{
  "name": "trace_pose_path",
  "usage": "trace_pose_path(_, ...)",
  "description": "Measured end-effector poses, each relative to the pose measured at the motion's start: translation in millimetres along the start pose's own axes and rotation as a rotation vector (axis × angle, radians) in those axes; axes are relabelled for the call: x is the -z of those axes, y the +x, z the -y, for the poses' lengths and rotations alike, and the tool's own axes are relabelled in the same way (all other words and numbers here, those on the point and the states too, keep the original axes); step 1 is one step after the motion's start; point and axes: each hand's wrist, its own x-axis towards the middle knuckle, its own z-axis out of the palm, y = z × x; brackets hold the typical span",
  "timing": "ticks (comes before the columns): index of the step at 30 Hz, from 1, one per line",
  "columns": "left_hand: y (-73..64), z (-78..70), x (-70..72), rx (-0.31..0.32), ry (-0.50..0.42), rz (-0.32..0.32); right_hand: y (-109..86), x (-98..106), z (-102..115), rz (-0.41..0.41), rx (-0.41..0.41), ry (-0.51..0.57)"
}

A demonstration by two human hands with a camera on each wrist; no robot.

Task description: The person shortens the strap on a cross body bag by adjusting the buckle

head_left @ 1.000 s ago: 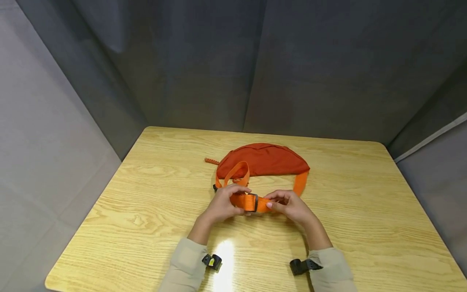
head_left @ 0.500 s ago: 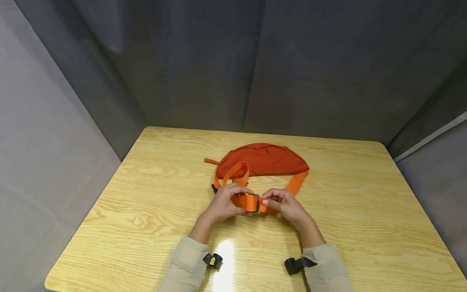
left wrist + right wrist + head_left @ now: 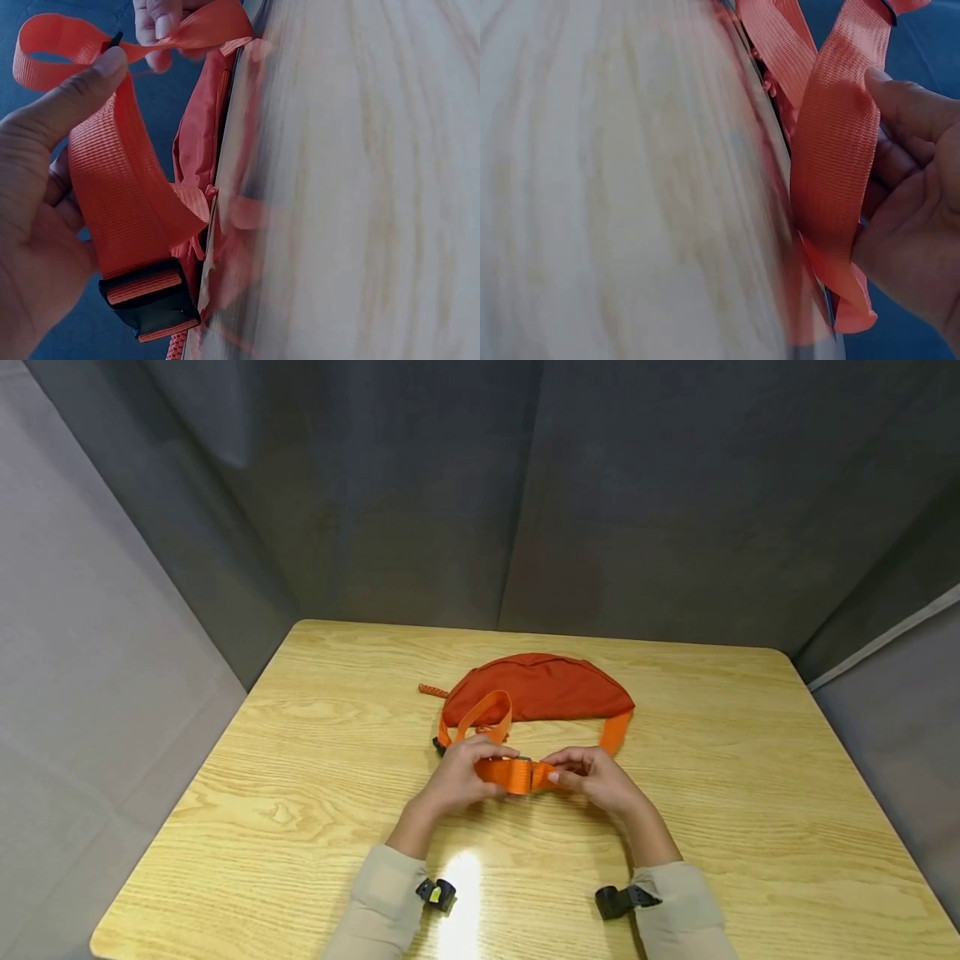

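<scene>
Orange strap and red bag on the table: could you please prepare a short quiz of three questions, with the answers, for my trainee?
1. True or false: the red bag lies on the table, farther from the person than the left hand and the right hand.
2. Multiple choice: which thing do both hands hold? (a) a curtain (b) the orange strap (c) a sleeve
3. Fill in the colour: in the left wrist view, the buckle near the bottom of the picture is ____.

Key: 1. true; 2. b; 3. black
</scene>
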Motion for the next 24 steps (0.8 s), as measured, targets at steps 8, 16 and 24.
trace_pose_path(8, 1.5, -0.9, -1.3, 0.011, -0.004, 0.011, 4.7, -4.4, -0.9, 0.023, 0.037, -0.011)
trace_pose_path(16, 1.8, -1.9, -3.0, 0.023, 0.018, 0.012, 2.9, -7.8, 3.0, 0.003, 0.026, -0.068)
trace_pose_path(24, 1.0, 0.8, -2.0, 0.041, 0.023, 0.003, -4.1, -14.6, 16.6, -0.019, 0.175, -0.284)
